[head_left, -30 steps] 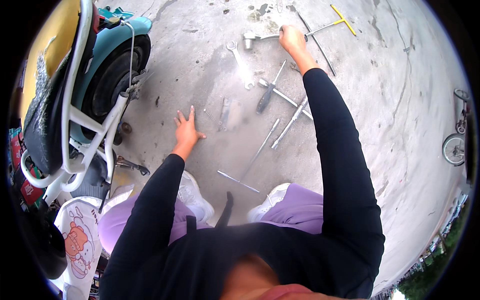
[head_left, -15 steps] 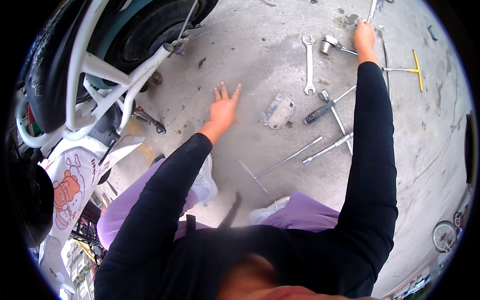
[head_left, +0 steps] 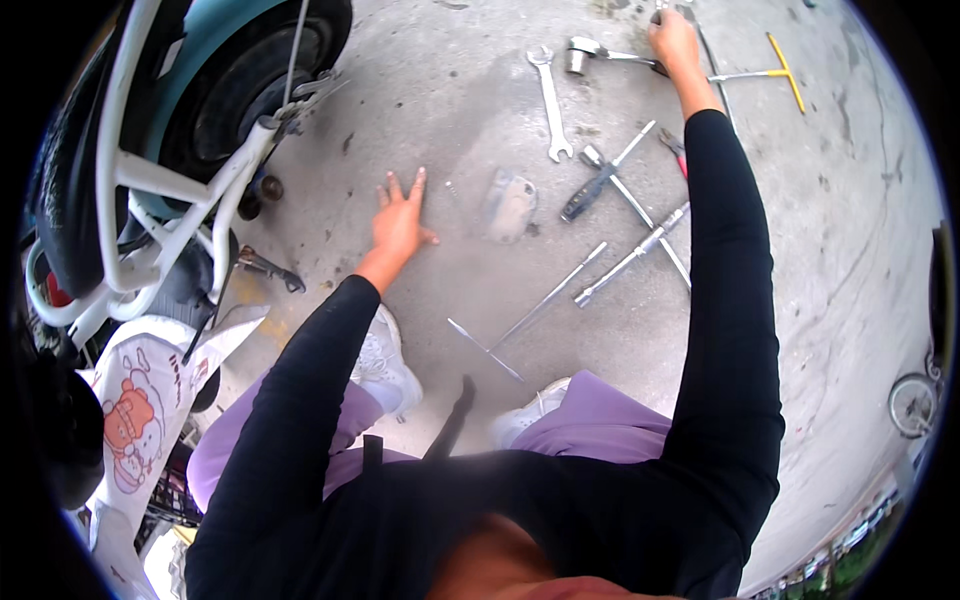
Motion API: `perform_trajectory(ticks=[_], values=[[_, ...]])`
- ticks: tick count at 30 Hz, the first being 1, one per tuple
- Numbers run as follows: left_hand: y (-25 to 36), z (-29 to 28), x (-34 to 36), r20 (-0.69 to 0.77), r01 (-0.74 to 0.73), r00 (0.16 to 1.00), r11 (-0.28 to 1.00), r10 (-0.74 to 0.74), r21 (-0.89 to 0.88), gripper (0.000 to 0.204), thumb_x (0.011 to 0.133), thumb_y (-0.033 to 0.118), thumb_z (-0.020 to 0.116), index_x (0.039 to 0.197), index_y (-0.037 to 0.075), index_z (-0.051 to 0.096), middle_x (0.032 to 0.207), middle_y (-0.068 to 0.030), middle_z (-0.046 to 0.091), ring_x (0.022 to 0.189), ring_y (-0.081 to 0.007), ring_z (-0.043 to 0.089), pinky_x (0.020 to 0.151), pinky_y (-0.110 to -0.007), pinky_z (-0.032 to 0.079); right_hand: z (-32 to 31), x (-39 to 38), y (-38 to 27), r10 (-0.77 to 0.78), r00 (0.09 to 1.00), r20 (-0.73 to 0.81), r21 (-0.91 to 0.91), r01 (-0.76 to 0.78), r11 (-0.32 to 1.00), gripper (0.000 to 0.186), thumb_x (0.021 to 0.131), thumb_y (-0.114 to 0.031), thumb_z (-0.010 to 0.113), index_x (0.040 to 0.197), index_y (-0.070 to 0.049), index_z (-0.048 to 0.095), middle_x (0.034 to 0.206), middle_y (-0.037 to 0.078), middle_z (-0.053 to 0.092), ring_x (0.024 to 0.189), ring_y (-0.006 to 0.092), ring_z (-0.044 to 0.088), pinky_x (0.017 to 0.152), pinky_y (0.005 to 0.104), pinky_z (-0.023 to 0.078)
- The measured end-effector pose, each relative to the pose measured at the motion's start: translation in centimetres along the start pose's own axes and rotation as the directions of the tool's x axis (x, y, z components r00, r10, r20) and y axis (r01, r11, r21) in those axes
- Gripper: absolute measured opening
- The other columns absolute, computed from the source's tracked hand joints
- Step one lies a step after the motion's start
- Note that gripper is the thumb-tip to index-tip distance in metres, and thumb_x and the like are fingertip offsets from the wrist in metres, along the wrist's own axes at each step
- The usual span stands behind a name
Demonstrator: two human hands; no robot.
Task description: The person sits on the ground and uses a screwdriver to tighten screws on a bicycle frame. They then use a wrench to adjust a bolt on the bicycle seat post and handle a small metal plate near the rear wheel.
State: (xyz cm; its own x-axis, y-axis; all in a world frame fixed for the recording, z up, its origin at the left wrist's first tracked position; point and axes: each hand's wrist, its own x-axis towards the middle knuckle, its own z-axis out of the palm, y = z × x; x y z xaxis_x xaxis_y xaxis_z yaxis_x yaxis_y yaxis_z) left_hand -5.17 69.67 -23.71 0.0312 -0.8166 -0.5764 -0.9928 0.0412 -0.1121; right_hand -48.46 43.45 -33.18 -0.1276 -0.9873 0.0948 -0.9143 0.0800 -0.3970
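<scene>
My left hand is open on the concrete, fingers spread, left of a dusty metal plate. At the top, my right hand is closed on a small silver metal tool, mostly hidden by my fingers. Just left of it lie a ratchet with a socket and an open-ended wrench; a yellow-handled T-wrench is to its right. Lower down are a screwdriver, a cross wrench, red-handled pliers and a long T-shaped tool.
A scooter with a white tube frame and black tyre stands close on my left, beside a panel with cartoon print. My white shoes are below the tools. A bicycle wheel shows at the right rim.
My right hand has moved forward, from over the ratchet to a silver tool beyond it. My left hand stays spread low over the floor. The whole view has shifted with my head.
</scene>
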Motion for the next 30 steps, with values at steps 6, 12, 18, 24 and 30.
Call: perform_trajectory(ticks=[6, 12, 18, 24, 30], values=[[-0.4, 0.6, 0.3, -0.029, -0.040, 0.999, 0.997, 0.042, 0.060, 0.124, 0.047, 0.030, 0.088, 0.146, 0.021, 0.014, 0.144, -0.0304, 0.018, 0.128, -0.0481, 0.030, 0.093, -0.042, 0.046, -2.2, -1.4, -1.2, -0.044, 0.997, -0.061, -0.058, 0.040, 0.998, 0.031, 0.084, -0.011, 0.043, 0.111, -0.005, 0.057, 0.110, 0.019, 0.058, 0.103, 0.0353, 0.054, 0.088, 0.0402, 0.044], [0.6, 0.6, 1.0, -0.061, -0.125, 0.990, 0.990, 0.129, 0.059, 0.122, 0.047, 0.031, 0.087, 0.145, 0.020, 0.015, 0.143, -0.0305, 0.021, 0.126, -0.0485, 0.033, 0.092, -0.041, 0.047, 3.4, 0.5, 3.2, -0.150, 0.980, -0.132, -0.165, 0.127, 0.978, 0.027, 0.087, -0.013, 0.043, 0.105, -0.003, 0.061, 0.110, 0.018, 0.059, 0.102, 0.0337, 0.057, 0.086, 0.0422, 0.046], [-0.2, 1.0, 0.4, -0.111, -0.085, 0.989, 0.994, 0.093, 0.074, 0.123, 0.044, 0.029, 0.087, 0.145, 0.021, 0.018, 0.140, -0.0304, 0.027, 0.121, -0.0471, 0.041, 0.089, -0.041, 0.049, 3.1, 2.6, 1.1, -0.032, 0.997, 0.075, -0.226, 0.048, 0.973, 0.023, 0.084, -0.011, 0.046, 0.094, 0.000, 0.064, 0.098, 0.021, 0.062, 0.090, 0.0348, 0.061, 0.076, 0.0435, 0.049], [-0.1, 0.7, 0.9, -0.127, -0.121, 0.983, 0.990, 0.129, 0.066, 0.120, 0.045, 0.027, 0.087, 0.144, 0.023, 0.020, 0.140, -0.0302, 0.027, 0.121, -0.0471, 0.041, 0.089, -0.041, 0.048, 2.8, 1.9, 2.4, -0.015, 0.997, 0.080, -0.203, 0.031, 0.979, 0.018, 0.080, -0.008, 0.051, 0.090, 0.001, 0.063, 0.089, 0.022, 0.062, 0.081, 0.0340, 0.062, 0.071, 0.0428, 0.050], [-1.4, 1.1, 0.0, -0.122, -0.072, 0.990, 0.997, 0.077, 0.039, 0.117, 0.046, 0.027, 0.086, 0.144, 0.025, 0.021, 0.141, -0.0297, 0.026, 0.122, -0.0462, 0.040, 0.090, -0.042, 0.048, -2.5, -3.6, -6.1, -0.112, 0.992, -0.059, 0.283, 0.124, 0.951, 0.013, 0.075, -0.007, 0.058, 0.084, 0.002, 0.062, 0.080, 0.022, 0.063, 0.072, 0.0320, 0.063, 0.065, 0.0401, 0.050]])
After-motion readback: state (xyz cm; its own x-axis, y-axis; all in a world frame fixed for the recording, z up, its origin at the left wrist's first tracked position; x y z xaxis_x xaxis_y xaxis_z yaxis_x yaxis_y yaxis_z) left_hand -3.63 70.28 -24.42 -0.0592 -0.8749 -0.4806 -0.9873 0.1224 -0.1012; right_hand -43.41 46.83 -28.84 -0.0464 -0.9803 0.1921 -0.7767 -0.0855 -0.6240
